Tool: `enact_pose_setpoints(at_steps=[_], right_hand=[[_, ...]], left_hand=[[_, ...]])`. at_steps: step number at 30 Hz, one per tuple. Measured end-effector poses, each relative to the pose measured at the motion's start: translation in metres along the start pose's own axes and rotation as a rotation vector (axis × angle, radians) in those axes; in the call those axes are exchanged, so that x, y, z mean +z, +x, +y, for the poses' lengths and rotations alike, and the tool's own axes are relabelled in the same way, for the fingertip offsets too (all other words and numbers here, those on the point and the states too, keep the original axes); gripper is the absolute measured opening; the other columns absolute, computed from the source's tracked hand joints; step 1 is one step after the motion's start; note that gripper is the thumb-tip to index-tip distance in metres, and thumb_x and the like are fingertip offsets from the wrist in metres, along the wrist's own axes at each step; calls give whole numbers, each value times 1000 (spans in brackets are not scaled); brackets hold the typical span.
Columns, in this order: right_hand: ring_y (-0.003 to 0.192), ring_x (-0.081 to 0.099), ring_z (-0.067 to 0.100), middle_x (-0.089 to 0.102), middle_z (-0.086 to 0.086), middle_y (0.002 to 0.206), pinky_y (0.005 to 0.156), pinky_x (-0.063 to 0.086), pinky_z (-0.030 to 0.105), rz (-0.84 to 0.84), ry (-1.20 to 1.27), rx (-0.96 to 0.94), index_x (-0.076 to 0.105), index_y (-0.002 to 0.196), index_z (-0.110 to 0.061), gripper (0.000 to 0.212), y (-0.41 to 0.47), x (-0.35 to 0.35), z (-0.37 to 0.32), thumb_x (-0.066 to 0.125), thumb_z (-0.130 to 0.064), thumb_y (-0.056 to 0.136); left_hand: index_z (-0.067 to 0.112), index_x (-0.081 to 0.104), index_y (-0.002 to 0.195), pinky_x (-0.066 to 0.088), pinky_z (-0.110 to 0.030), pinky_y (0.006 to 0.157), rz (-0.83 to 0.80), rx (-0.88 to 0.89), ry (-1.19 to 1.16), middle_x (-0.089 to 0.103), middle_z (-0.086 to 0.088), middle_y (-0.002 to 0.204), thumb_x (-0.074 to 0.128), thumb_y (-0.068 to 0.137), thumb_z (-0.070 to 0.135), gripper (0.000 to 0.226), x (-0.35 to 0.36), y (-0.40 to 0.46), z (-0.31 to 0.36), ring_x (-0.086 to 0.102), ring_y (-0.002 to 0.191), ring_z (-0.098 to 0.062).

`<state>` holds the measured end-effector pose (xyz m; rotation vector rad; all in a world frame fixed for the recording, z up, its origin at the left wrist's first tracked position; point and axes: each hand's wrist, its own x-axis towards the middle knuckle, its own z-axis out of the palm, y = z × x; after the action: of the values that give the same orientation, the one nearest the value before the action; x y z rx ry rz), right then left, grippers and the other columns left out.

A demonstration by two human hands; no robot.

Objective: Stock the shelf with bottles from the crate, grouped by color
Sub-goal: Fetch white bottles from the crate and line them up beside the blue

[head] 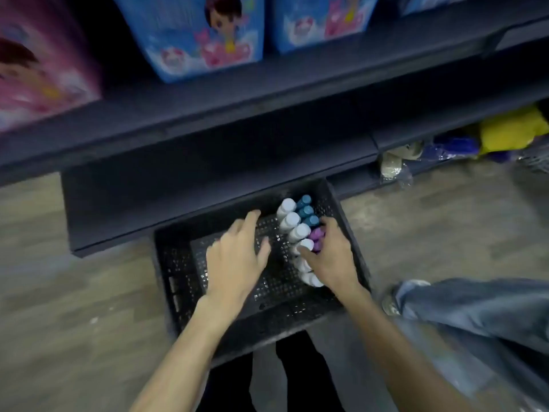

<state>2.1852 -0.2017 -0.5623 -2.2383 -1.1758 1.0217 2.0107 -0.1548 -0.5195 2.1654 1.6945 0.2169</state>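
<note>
Dark store shelving (267, 93) looms over a black crate (178, 263) on the wood-look floor (59, 292), where the right hand (332, 260) curls its grip around purple bottles (317, 234) at the crate's right side. The left hand (234, 257) hovers spread over the bare crate bottom, beside rows of white bottles (292, 221) and blue bottles (306, 211).

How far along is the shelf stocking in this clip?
Done: no bottles visible on the dark shelf. In hand: the right hand reaches among the white bottles and purple bottles in the crate; the left hand hovers open. Left: white, blue bottles and purple all remain crated.
</note>
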Motion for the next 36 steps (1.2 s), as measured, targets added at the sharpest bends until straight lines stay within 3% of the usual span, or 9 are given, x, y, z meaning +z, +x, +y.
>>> enact_pose_setpoints(at_steps=[6,12,15,20,30,36], right_hand=[[106,57,37,58,14,117,75,44,38,-120,-166,222,44,123,-10,59,18,69,123,77,-29,78],[111,56,39,53,17,123,81,44,39,-228,-314,335,38,126,-8,57,33,93,165,72,-27,85],[111,57,37,55,16,124,84,46,38,-278,-352,348,40,127,-8,57,43,101,175,73,-27,85],[108,59,36,56,15,121,80,45,36,-312,-367,360,43,122,-11,50,52,110,189,73,-26,85],[113,58,35,59,12,124,90,48,40,-416,-474,259,49,130,-19,44,64,121,206,63,-13,89],[111,60,34,58,13,124,89,47,38,-393,-554,195,50,127,-13,37,62,124,201,53,-4,92]], left_hand=[[28,43,138,52,-42,75,-312,-17,-37,63,0,121,59,90,34,51,151,-11,-32,65,99,-29],[32,34,145,55,-45,82,-475,98,-85,57,-1,129,62,89,26,63,238,-19,-30,63,105,-30],[32,36,144,55,-43,79,-440,82,-41,57,1,127,65,88,29,63,266,-15,-20,65,102,-28],[20,55,125,54,-40,73,-321,-38,-93,66,-4,111,67,86,34,44,299,-5,-1,67,96,-29],[14,51,128,51,-41,80,-324,-85,-119,63,-6,121,69,87,26,46,336,0,8,64,105,-30],[16,52,126,52,-44,77,-314,-38,-181,65,-5,116,67,86,20,43,339,-2,-4,65,100,-33]])
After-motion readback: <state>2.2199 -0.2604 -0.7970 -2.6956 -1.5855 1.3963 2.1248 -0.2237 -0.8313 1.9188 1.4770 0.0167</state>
